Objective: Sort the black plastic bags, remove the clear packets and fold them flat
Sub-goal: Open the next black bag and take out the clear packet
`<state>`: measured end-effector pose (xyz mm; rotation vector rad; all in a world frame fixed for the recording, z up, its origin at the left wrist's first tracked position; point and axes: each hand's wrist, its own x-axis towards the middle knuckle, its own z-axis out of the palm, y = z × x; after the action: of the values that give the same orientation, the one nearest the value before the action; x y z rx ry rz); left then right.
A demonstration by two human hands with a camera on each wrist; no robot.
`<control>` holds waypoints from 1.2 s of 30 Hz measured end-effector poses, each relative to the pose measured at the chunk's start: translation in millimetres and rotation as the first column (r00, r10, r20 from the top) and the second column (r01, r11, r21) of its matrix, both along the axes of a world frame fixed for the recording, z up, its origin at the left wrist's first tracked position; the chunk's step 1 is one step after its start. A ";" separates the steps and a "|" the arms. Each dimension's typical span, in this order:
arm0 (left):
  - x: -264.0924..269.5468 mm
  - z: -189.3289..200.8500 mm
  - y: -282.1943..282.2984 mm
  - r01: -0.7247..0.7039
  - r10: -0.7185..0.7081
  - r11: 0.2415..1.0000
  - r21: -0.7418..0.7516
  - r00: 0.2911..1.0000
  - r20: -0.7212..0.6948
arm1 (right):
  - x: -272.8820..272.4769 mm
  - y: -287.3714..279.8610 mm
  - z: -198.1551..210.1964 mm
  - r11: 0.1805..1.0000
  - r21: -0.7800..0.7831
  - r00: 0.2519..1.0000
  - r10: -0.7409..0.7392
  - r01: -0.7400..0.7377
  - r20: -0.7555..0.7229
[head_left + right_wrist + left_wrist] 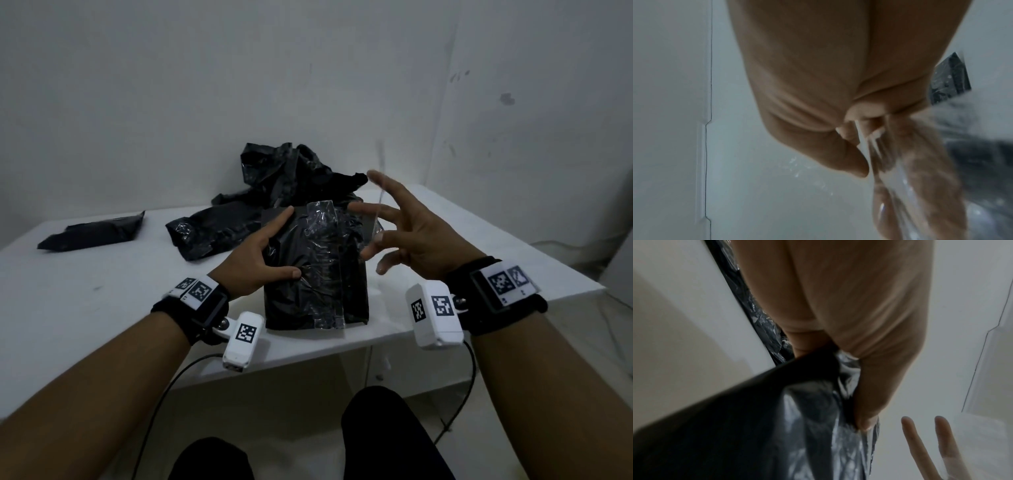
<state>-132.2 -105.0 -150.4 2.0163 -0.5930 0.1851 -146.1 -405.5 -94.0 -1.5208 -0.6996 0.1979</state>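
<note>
Left hand (260, 255) gripping crinkly black bag (317, 270); right hand (407, 236) pinching glossy clear packet (898, 175)

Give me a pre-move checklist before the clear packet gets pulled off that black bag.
1. Left hand holds the black bag steady: ok, thumb on its front, fingers along its left edge.
2. Right hand has a grip on a clear packet: ok in the right wrist view, pinched at thumb and fingers; blurred.
3. Clear film off the bag's front: not ok, a strip still lies on it.
4. Bag folded flat: cannot tell.
5. Table space beside the bag: ok.
6. Other bags sorted: not ok, the crumpled pile waits behind.
</note>
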 end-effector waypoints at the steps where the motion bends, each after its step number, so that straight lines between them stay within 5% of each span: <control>1: -0.7 -0.2 1.5 0.000 0.000 1.000 -0.003 1.000 0.000 | 0.8 2.4 1.3 1.000 0.001 1.000 -0.031 0.031 0.005; 7: -1.6 -2.9 5.2 -0.002 0.002 1.000 -0.002 1.000 0.013 | 8.1 26.0 4.2 0.928 0.029 0.929 -0.370 0.371 -0.022; 15: -1.2 -0.5 1.1 -0.024 0.024 1.000 -0.013 0.999 0.044 | 20.1 52.4 -3.0 0.849 -0.072 0.845 -0.528 0.523 -0.087; 36: -3.0 8.8 5.5 -0.117 0.106 0.992 0.050 0.977 0.186 | 19.3 82.2 -13.6 0.808 -0.132 0.805 -0.587 0.575 -0.086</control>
<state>-135.2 -99.6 -141.6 2.1075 -0.6063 0.4288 -126.8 -323.3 -107.6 -1.7346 -0.0967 -0.1448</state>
